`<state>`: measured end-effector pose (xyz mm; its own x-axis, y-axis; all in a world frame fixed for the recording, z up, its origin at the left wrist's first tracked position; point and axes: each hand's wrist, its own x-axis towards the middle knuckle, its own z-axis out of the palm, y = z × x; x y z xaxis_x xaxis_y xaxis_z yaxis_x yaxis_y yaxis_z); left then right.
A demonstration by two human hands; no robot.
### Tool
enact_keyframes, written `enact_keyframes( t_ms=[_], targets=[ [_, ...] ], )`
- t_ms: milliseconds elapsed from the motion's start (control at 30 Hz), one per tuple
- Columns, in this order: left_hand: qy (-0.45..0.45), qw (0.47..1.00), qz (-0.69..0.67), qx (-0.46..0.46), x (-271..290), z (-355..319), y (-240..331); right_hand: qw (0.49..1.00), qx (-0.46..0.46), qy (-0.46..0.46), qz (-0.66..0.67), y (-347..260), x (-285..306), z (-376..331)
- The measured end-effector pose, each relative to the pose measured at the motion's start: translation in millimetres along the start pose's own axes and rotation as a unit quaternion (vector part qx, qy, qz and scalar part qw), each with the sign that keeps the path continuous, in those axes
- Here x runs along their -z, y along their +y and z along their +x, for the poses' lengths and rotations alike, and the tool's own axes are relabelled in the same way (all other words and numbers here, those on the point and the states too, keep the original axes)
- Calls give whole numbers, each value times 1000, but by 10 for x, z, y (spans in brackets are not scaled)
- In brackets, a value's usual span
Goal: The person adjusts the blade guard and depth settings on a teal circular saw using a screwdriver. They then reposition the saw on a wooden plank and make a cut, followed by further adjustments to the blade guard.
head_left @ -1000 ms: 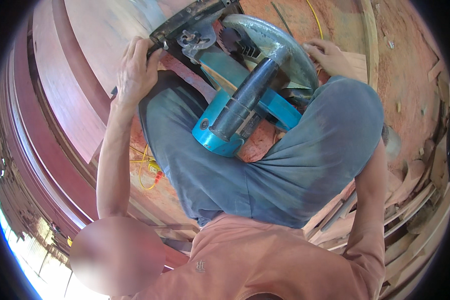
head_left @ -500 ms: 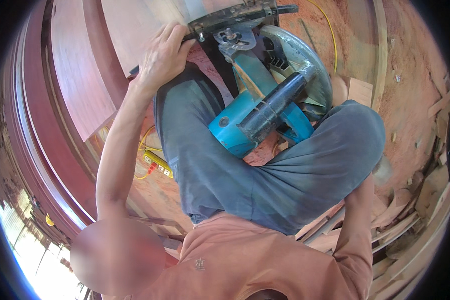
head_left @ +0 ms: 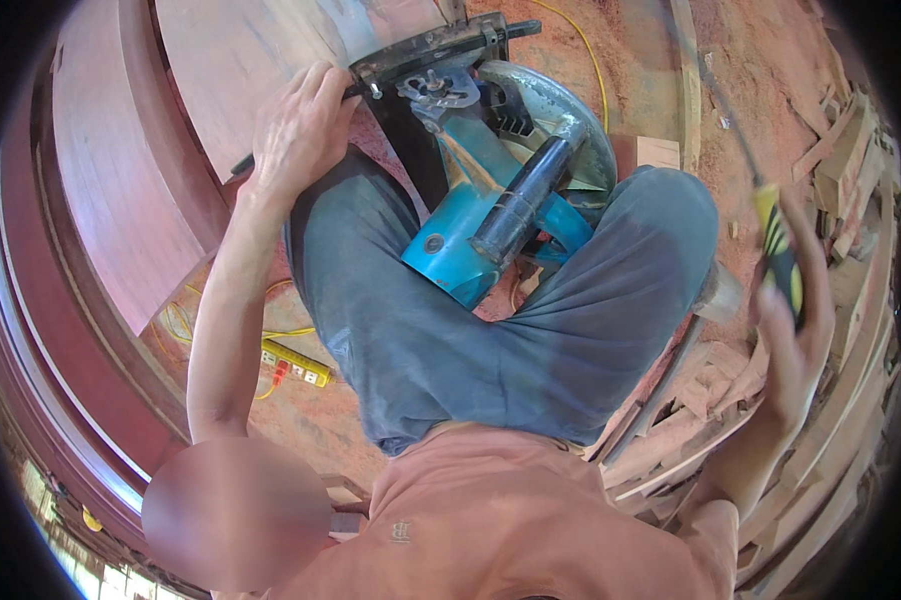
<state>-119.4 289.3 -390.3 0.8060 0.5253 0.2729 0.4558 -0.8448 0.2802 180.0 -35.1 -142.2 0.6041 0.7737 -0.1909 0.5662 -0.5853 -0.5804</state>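
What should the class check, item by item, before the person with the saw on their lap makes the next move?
1. Saw steadied on the lap: ok, the left hand grips its base plate.
2. Tool ready: ok, the right hand holds a yellow-and-black screwdriver.
3. Saw unplugged: cannot tell, its cord is hidden; a power strip lies nearby.
4. Hands off the blade guard: ok.
5. Floor tidy: not ok, wood offcuts lie about.

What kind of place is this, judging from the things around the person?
Most likely a woodworking shop. A blue circular saw lies on the person's lap, wood offcuts are piled on the right, reddish sawdust covers the floor, and large curved wooden pieces stand on the left.
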Motion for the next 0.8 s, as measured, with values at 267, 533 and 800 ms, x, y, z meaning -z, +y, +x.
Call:
enact_keyframes(
  t_ms=[267,533,800],
  targets=[
    [29,999,19,-18,-49,-8,-6,968,195,-158,-14,-713,-861,-768],
    [41,999,-7,-34,-37,4,-29,977,194,-91,3,-853,-1329,-870],
    [45,998,-21,-35,-50,-17,-37,987,135,-91,9,-971,-1442,-904]
  ],
)
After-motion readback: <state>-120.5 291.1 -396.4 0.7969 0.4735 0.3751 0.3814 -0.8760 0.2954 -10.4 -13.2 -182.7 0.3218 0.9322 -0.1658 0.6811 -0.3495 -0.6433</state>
